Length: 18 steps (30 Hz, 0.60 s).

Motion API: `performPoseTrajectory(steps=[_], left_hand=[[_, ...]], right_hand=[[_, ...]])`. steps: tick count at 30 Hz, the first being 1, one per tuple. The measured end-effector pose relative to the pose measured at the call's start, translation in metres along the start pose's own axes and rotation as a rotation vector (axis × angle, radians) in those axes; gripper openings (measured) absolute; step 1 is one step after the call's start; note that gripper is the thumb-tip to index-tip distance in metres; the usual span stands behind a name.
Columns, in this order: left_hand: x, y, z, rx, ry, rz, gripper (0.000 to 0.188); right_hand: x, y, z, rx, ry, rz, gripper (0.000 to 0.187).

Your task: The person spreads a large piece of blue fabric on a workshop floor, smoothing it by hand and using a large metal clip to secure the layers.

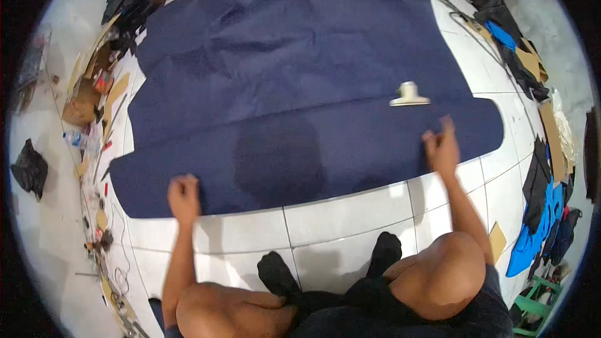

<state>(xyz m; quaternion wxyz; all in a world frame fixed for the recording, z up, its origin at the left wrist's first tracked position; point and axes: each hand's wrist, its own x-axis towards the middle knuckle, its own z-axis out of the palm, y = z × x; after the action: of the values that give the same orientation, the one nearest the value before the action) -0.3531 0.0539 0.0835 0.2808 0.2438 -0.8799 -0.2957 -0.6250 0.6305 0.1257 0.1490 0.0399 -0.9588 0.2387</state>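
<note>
A large sheet of dark navy fabric (363, 144) lies spread on the floor before me, its near part folded over into a wide band. My left hand (183, 199) is over the near left part of this band, fingers curled together; whether anything is in them is hidden. Above the near right part is my right hand (443, 150), fingers apart and nothing visible in them. Just beyond the right hand, a cream-coloured piece with a wide flat base and short grip (410, 94), perhaps a clip, rests along the fold line.
White floor tiles (347, 219) show between the fabric and my feet in black socks. Cardboard scraps (84, 103), a plastic bottle (75, 139) and loose bits line the left side. Blue cloth (529, 238), dark cloth and a green stool (537, 303) lie along the right.
</note>
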Motion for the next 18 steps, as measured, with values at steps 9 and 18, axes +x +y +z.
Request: performPoseTrajectory(steps=[9,18], left_hand=[[-0.084,0.004,0.086,0.504,-0.587,-0.141,0.068],[-0.07,-0.027,0.064,0.298,0.283,-0.739,0.062]], right_hand=[[-0.069,0.022,0.076,-0.175,-0.42,-0.281,0.064],[-0.084,0.074,0.047,0.181,-0.115,0.673,0.073]])
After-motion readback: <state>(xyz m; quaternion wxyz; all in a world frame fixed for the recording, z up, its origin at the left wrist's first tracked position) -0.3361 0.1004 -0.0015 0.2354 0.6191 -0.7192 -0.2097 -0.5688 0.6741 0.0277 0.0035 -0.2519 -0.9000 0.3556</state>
